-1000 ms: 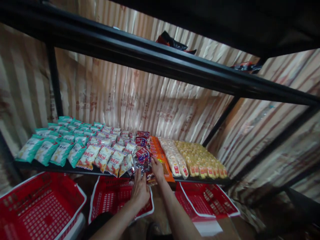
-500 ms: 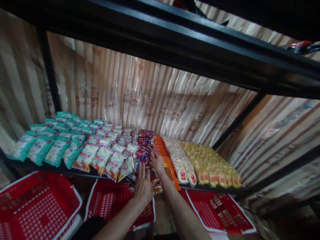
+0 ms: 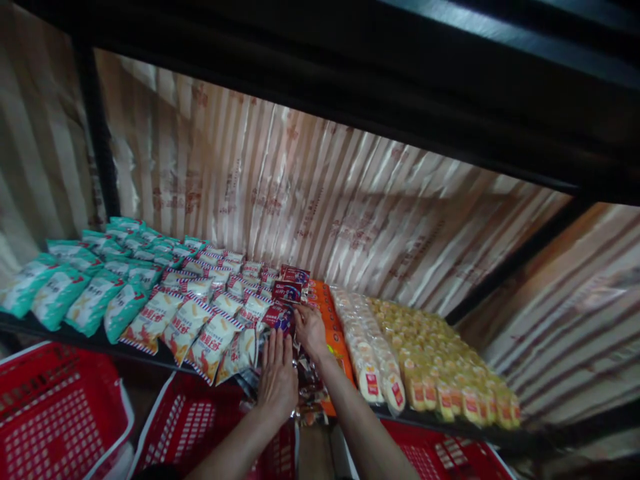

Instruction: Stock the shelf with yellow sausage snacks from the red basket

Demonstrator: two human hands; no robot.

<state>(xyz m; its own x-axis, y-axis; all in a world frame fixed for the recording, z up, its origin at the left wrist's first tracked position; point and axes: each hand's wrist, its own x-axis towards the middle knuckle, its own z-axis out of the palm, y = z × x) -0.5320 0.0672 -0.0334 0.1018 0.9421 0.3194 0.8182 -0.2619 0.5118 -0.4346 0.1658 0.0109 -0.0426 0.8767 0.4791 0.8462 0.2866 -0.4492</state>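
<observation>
A row of dark purple snack packets (image 3: 287,291) runs front to back on the shelf. My left hand (image 3: 278,379) lies with its fingers stretched out flat, the tips touching the nearest purple packet (image 3: 278,318). At that packet's right edge, my right hand (image 3: 311,331) has its fingers bent and closed on the corner. Beneath and between both hands are more shiny dark wrappers, partly covered by them. White snack bags with striped edges (image 3: 213,343) stand just left of my left hand. Orange packets (image 3: 330,319) lie close to the right of my right hand.
Teal bags (image 3: 95,301) fill the shelf's left end. Clear packs of pale round pieces (image 3: 370,370) and yellow packs (image 3: 445,373) sit to the right. Red baskets (image 3: 53,413) stand below the black shelf edge (image 3: 145,360). A black beam (image 3: 320,87) crosses overhead.
The view has moved closer and lower, so the shelf goods look larger. Both hands stay at the nearest purple packet, with only slight movement.
</observation>
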